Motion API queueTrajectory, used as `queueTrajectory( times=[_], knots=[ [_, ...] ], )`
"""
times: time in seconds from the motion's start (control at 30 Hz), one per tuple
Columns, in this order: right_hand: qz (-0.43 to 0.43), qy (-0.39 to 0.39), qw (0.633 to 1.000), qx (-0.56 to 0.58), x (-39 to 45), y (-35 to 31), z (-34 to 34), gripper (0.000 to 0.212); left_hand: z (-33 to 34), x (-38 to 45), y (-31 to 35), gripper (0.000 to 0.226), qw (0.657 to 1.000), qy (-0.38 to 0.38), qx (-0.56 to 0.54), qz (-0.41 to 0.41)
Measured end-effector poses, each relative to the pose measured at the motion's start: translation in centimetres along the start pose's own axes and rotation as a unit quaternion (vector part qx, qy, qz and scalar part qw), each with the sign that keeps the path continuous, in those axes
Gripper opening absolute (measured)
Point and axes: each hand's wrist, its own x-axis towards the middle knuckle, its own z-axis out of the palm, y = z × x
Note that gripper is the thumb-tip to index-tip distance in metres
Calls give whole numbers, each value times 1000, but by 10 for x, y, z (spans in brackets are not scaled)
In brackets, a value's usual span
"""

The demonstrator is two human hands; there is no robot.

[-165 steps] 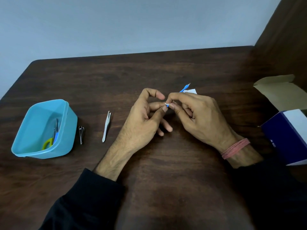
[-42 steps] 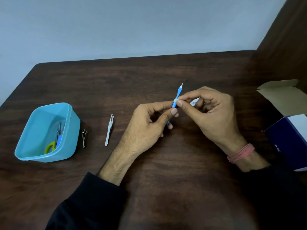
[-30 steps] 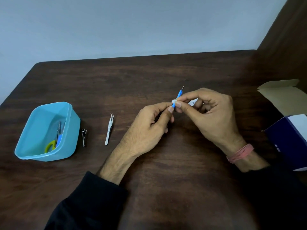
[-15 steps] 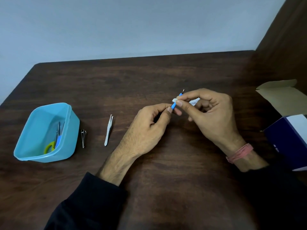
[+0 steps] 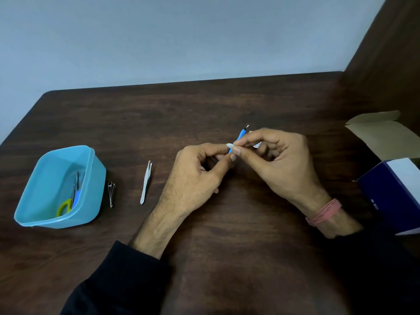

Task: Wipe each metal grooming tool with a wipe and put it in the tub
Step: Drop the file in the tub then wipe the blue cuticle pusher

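1. Head view, wooden table [image 5: 204, 114]: dark brown, far edge against a pale wall, far-left corner rounded, a dark wood panel rising at the far right. Bare surface lies between the hands and the far edge, and near the person's sleeves.
2. Navy and white box [image 5: 395, 196]: at the right table edge, partly cut off by the frame; its cardboard flap [image 5: 381, 135] stands open behind it. Small pale lettering on the navy side, too blurred to read.
3. Blue plastic tub [image 5: 91, 196]: left side of table, well apart from the hands. Holds scissors with a yellow-green handle [image 5: 64, 206] and a blue-handled tool [image 5: 77, 195] leaning against its right wall.
4. Left hand [image 5: 193, 178]: fingers curled, thumb and forefinger pinching the lower end of the blue tool.
5. Right hand [image 5: 279, 160]: thumb and forefinger pinching a small white wipe [image 5: 230, 145] around the tool shaft; pink thread band at the wrist.
6. Blue-handled cuticle tool [image 5: 240, 136]: held above the table centre between both hands, metal tip pointing away and slightly right.
7. Tweezers [image 5: 146, 181]: silver, flat on the table between tub and left hand.
8. Nail clipper [image 5: 111, 193]: small, silver, just beside the tub's right wall.
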Motion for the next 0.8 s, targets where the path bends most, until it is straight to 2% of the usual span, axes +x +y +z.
queueTrajectory(
  times=[0.1,0.23,0.37,0.5,0.6,0.8],
  knots=[
    [31,33,999,13,3,2,-1,4,0,0,-1,19,1000,1,-5,0],
    [4,-1,1000,-9,0,1,-1,6,0,0,-2,19,1000,-2,-5,7],
    [25,34,999,4,3,4,-2,4,0,0,-3,23,1000,-13,6,4],
    [13,24,1000,10,2,4,-3,4,1,0,-2,24,1000,-9,6,10],
    [32,51,998,13,4,7,-5,5,-1,-1,0,23,1000,-7,3,6],
    [18,36,999,10,2,5,-4,4,0,1,-1,21,1000,19,-12,3]
  ],
)
